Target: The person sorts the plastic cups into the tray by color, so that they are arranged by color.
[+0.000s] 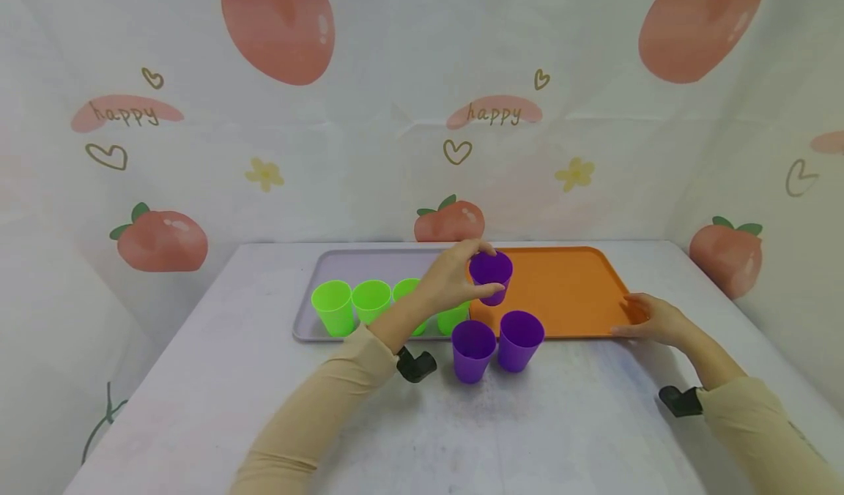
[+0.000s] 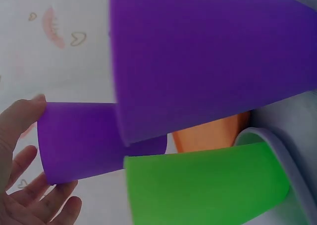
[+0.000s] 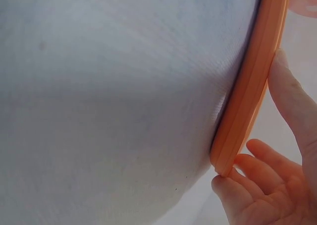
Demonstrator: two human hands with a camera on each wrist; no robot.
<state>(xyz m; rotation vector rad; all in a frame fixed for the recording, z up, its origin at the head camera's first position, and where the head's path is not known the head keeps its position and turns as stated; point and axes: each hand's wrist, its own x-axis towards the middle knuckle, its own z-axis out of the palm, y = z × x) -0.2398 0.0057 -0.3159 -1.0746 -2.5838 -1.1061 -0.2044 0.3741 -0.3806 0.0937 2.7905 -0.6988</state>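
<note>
One purple cup (image 1: 494,270) is over the left end of the orange tray (image 1: 560,290), gripped between the thumb and fingers of the left hand (image 1: 453,281); whether it touches that tray, I cannot tell. The right hand (image 1: 661,322) holds the orange tray's near right corner between thumb and fingers. Two more purple cups (image 1: 520,345) stand side by side just in front of its near left corner. Four green cups (image 1: 333,310) are in the grey tray (image 1: 376,263), left of the orange tray.

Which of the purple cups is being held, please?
The rearmost purple cup, gripped by the left hand; the other two purple cups stand unheld in front.
</note>
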